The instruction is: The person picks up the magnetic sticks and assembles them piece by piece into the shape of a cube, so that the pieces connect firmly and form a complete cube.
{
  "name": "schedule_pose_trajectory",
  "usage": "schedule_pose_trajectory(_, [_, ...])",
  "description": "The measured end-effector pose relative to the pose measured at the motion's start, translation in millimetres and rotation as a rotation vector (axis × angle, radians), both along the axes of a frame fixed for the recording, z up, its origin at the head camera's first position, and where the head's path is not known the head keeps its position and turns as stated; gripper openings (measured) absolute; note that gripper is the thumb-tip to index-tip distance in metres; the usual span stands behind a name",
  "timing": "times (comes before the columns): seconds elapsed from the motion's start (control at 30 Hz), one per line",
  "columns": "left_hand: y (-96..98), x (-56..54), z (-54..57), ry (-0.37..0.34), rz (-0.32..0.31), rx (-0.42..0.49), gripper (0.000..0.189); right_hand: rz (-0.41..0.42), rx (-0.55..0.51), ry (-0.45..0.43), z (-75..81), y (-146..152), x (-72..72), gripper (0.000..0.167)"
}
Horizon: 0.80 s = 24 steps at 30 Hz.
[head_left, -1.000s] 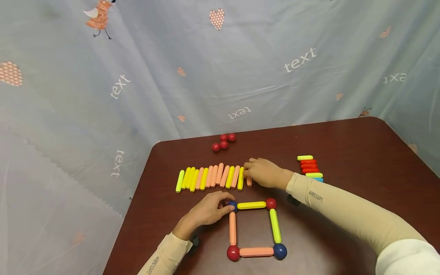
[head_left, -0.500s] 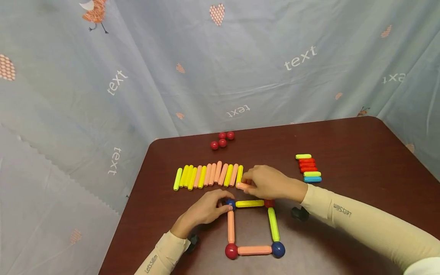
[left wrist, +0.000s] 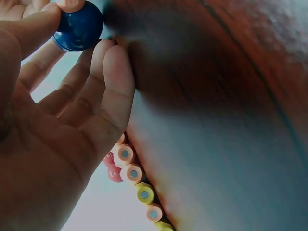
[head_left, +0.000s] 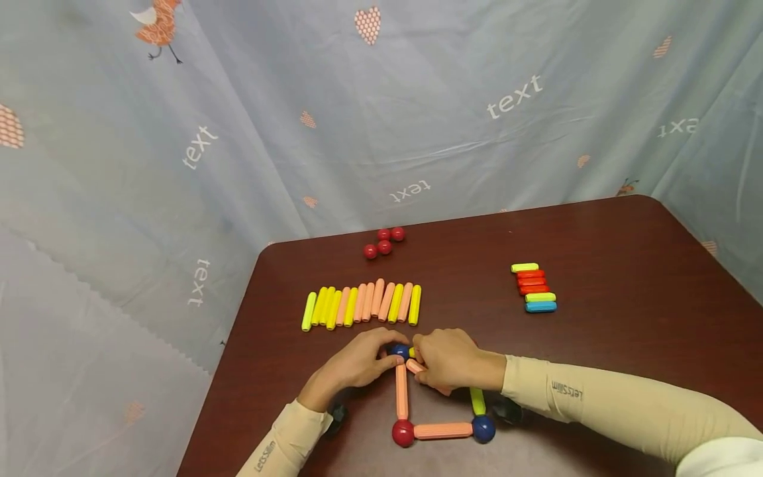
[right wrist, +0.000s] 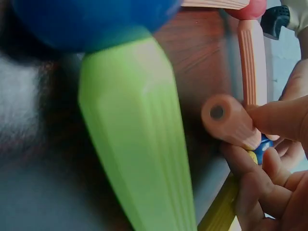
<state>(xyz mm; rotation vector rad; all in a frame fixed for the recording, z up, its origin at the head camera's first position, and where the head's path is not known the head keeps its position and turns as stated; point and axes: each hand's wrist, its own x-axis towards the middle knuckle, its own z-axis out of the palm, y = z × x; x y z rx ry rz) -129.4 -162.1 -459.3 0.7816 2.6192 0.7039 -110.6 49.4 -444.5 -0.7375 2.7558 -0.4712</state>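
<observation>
L hand (head_left: 357, 361) pinches blue ball (head_left: 403, 352) btwn thumb & finger, other fingers loosely extended, at far-L corner of rod-and-ball square (head_left: 402, 397) on dark counter (head_left: 602, 265); R hand (head_left: 450, 358) has thumb & fingers closed on orange rod (right wrist: 236, 126), held aslant nr that ball, contact unclear; beyond, row of yellow & orange rods (head_left: 359, 303) w/ four red balls (head_left: 384, 247) behind; short rods (head_left: 532, 289) well off to R.
</observation>
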Motion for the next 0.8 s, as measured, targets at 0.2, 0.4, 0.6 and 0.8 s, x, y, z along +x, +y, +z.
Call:
schedule_pose_trajectory(0.2, [2.3,-0.3,0.2,0.000,-0.004,-0.008,0.032,0.004,0.048,0.080,-6.8,-3.7,1.2,0.034])
schedule_pose_trajectory(0.4, [4.9,-0.1,2.2,0.008,-0.047,0.030,0.027,0.023,0.077,0.139,-8.7,-5.3,3.3,0.035])
schedule_pose_trajectory(0.6, [8.4,-0.7,3.2,0.025,-0.133,0.020,0.016,0.030,0.069,0.186,-8.3,-2.8,5.7,0.035])
schedule_pose_trajectory(0.8, [15.5,-0.3,6.4,0.024,-0.173,-0.033,0.021,0.006,0.022,0.208,-8.1,-0.4,7.3,0.035])
